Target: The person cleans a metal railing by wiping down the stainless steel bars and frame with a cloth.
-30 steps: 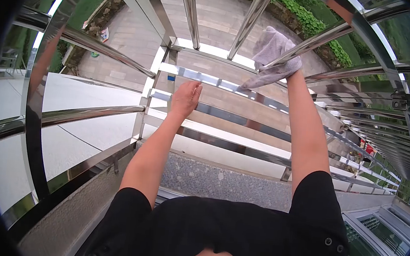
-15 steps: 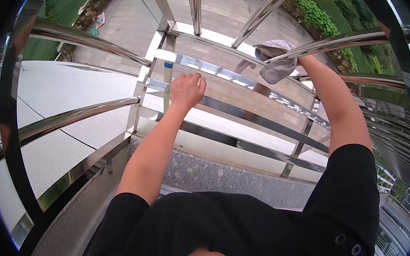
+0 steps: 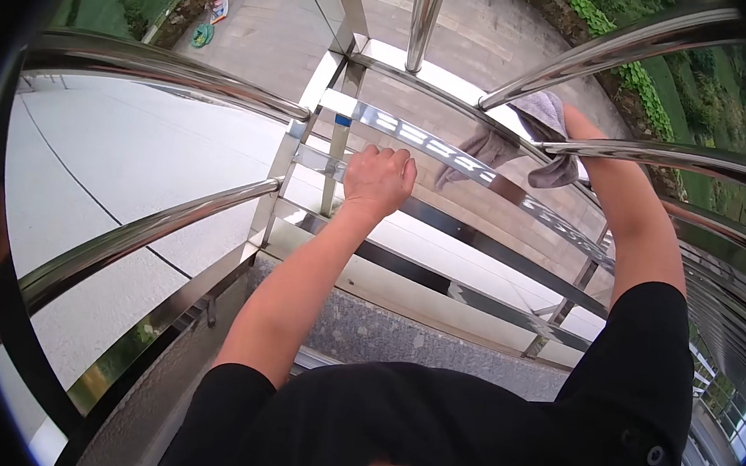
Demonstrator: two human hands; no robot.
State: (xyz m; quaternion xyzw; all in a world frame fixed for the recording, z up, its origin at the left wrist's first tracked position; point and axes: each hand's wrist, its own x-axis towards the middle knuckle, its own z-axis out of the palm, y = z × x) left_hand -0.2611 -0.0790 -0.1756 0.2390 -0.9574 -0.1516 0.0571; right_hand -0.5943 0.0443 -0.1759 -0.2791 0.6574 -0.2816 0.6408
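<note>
My left hand point(image 3: 379, 180) is closed over a flat, shiny metal rail point(image 3: 313, 160) of the railing, knuckles up. My right arm reaches past the upright bars to the far side. There my right hand point(image 3: 576, 124) grips a greyish-purple cloth point(image 3: 539, 113), which covers most of its fingers. The cloth lies against the railing's top bar, beside the foot of a round metal bar point(image 3: 629, 151), and one end hangs loose. A blurry reflection of the cloth shows in the polished metal below.
Round bars point(image 3: 427, 25) rise from the railing, and others point(image 3: 174, 67) run off to the left. A grey speckled stone ledge point(image 3: 382, 327) lies below my arms. Beyond are paving point(image 3: 264, 55), a white surface point(image 3: 131, 159) and green plants point(image 3: 642, 97).
The view has shifted, so the railing and both hands appear further right. My left hand keeps its hold. The cloth stays by the same round bar, but its folds hang differently and slightly lower.
</note>
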